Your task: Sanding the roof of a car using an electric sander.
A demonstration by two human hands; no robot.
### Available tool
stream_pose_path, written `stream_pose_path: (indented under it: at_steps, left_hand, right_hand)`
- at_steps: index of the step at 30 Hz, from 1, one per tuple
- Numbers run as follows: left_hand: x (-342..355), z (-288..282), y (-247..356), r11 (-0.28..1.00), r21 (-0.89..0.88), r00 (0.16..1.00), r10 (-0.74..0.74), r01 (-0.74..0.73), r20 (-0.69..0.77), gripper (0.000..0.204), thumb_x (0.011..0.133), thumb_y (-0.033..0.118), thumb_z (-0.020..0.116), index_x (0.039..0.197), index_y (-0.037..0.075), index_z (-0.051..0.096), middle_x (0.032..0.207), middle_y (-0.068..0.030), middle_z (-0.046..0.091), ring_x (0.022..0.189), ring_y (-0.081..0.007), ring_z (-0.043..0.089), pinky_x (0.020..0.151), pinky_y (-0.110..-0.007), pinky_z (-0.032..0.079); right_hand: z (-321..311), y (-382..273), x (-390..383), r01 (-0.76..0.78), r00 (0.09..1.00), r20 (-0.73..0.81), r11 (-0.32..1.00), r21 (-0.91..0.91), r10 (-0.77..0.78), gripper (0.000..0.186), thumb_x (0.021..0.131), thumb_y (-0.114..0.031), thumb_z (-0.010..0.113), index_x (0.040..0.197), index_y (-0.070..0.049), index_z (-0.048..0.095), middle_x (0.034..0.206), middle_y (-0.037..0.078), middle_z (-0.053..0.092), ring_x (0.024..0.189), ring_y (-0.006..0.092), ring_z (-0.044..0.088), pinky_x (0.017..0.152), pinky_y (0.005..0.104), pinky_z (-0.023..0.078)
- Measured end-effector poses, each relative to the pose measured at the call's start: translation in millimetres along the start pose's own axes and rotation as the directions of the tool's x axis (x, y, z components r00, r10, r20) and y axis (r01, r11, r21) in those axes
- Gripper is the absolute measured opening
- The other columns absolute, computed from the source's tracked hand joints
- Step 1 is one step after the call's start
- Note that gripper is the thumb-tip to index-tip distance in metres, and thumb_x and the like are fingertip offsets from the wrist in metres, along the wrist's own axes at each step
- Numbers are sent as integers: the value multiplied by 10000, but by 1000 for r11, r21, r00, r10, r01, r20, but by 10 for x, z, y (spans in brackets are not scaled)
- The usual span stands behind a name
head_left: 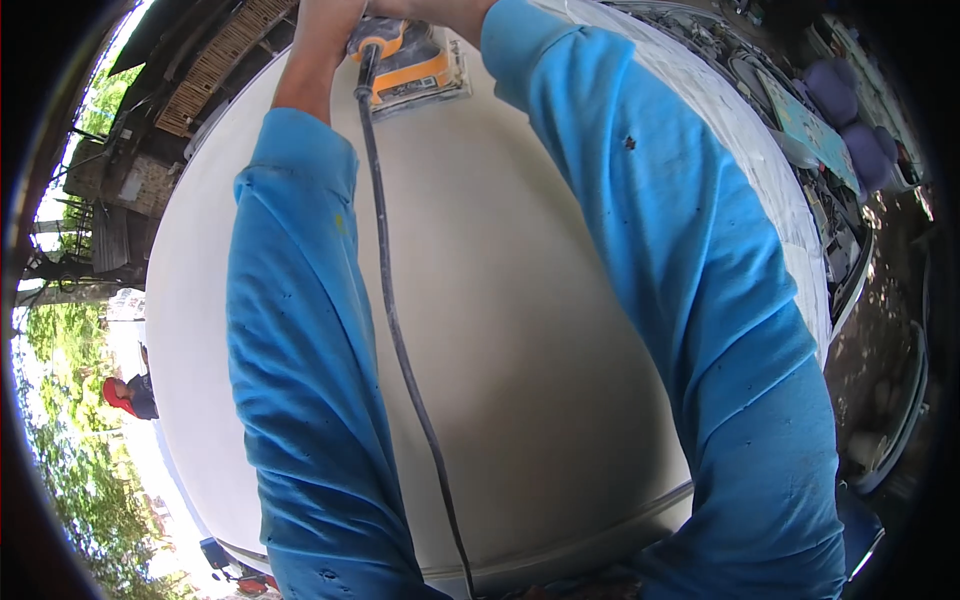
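Note:
An orange and black electric sander (412, 75) rests with its flat pad on a broad, pale, curved panel (480, 300) that looks like a vehicle's roof or hood. My left hand (332, 18) is against the sander's left side, by the rear end where the cord leaves. Across its top lies my right hand (435, 9). Both hands are closed on the tool, though the upper edge of the view cuts off most of their fingers. A dark grey power cord (398, 335) trails from the sander down the panel between my blue-sleeved forearms.
Whitish sheeting (770, 190) covers the panel's right side. Beyond it are cluttered parts and purple rounded objects (850, 120). A person in a red cap (118, 396) is at the far left, near trees. A wooden structure (130, 190) stands at the upper left.

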State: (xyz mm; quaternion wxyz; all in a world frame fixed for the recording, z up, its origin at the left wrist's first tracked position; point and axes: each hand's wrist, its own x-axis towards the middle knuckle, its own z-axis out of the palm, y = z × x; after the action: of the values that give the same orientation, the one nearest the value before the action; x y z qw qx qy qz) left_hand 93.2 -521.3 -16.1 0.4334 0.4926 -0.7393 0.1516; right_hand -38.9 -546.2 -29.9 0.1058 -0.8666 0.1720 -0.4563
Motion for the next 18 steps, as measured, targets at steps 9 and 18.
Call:
stream_pose_path:
  at_steps: [9, 18]
  left_hand:
    - [183, 946, 612, 976, 96, 979, 187, -195, 78, 282, 885, 238, 563, 1080, 81, 694, 1113, -151, 687, 1095, -297, 630, 949, -420, 482]
    - [43, 1103, 1507, 942, 14, 940, 333, -335, 74, 330, 889, 216, 555, 1140, 47, 687, 1034, -207, 695, 1009, -343, 662, 919, -411, 508]
  right_hand:
    - [-803, 477, -519, -60, 996, 61, 993, -99, 66, 267, 863, -304, 619, 925, -62, 713, 969, 219, 708, 920, 327, 690, 769, 411, 536]
    - [-1346, 268, -1250, 3, 982, -187, 988, 151, 25, 250, 836, -253, 650, 966, -42, 683, 985, 191, 701, 918, 338, 668, 786, 438, 517]
